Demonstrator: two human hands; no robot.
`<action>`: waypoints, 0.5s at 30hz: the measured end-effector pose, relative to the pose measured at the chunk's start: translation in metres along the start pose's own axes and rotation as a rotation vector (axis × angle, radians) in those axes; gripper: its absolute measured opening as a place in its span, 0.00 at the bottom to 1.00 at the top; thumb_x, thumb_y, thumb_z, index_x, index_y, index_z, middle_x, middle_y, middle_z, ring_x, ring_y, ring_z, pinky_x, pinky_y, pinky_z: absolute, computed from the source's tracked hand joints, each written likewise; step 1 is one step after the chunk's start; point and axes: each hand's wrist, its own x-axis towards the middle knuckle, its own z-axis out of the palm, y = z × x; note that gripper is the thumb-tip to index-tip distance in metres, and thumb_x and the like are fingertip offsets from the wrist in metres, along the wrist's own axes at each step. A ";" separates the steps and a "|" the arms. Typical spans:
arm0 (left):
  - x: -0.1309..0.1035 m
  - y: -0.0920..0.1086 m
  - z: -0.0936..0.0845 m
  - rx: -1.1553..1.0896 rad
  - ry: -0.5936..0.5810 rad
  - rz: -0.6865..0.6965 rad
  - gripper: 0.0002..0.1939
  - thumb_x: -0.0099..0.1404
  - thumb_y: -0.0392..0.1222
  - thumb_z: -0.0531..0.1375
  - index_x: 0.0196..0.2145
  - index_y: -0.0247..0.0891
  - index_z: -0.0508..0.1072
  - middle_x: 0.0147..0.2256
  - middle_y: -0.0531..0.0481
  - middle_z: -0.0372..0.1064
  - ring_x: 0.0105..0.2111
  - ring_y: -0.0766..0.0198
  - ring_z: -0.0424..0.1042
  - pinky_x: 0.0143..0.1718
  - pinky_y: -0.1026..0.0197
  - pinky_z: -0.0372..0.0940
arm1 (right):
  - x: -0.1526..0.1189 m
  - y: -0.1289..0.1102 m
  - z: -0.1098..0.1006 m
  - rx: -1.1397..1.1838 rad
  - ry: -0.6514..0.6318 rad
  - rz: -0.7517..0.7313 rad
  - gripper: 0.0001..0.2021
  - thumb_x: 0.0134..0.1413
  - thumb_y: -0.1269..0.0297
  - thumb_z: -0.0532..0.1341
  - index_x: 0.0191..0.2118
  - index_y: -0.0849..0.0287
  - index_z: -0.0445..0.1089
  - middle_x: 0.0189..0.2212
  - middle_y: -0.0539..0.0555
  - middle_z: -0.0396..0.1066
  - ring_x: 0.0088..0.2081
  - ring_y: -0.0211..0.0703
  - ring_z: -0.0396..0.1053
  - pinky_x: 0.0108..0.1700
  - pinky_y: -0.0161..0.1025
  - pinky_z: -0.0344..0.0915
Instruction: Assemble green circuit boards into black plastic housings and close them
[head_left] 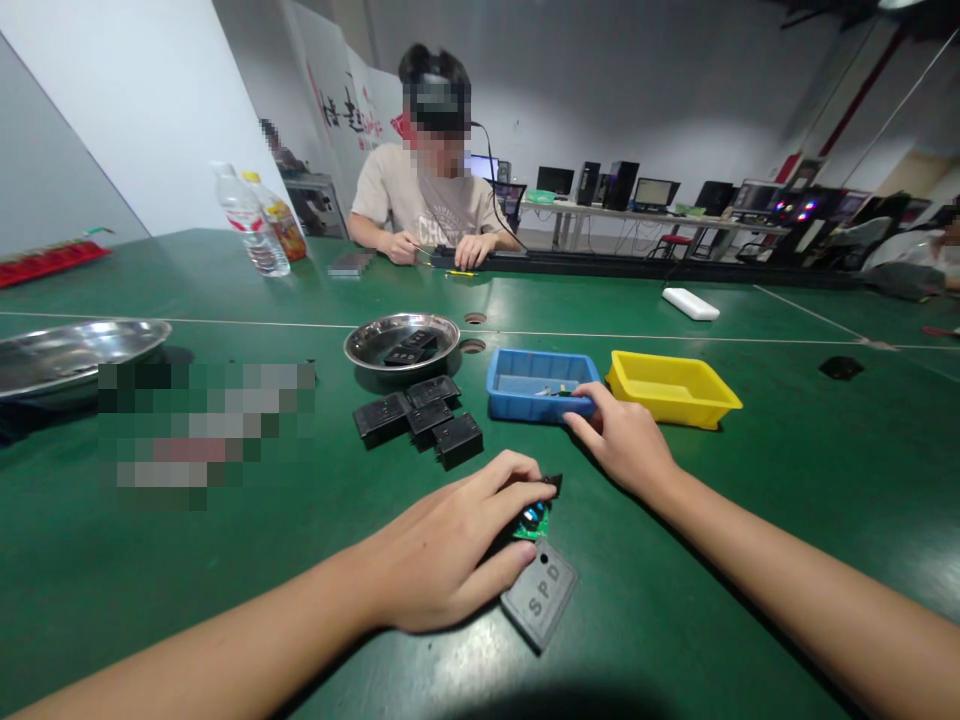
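Observation:
My left hand point(469, 545) is closed around a small green circuit board point(534, 525) with a shiny blue part and a black piece at its top. Below its fingertips a grey cover point(541, 598) marked "SPD" lies on the green table, partly under my thumb. My right hand point(619, 435) is at the near right edge of a blue tray point(510, 405), its index finger over the rim and its thumb outside. Small parts point(553, 391) lie in the tray by that fingertip. Whether the fingers are apart from the wall is hard to tell.
Several black boxes point(430, 423) stand left of the blue tray, before a steel bowl point(360, 352) holding more. A yellow tray point(664, 405) is at the right. Across the table point(300, 300) a person works; bottles point(255, 235) stand back left.

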 end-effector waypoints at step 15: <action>0.001 0.002 -0.001 0.023 0.007 0.011 0.20 0.73 0.39 0.52 0.61 0.37 0.63 0.55 0.39 0.63 0.52 0.58 0.69 0.56 0.54 0.69 | 0.035 -0.015 0.016 0.030 0.076 0.123 0.23 0.64 0.69 0.52 0.63 0.61 0.58 0.41 0.62 0.79 0.38 0.53 0.77 0.38 0.42 0.66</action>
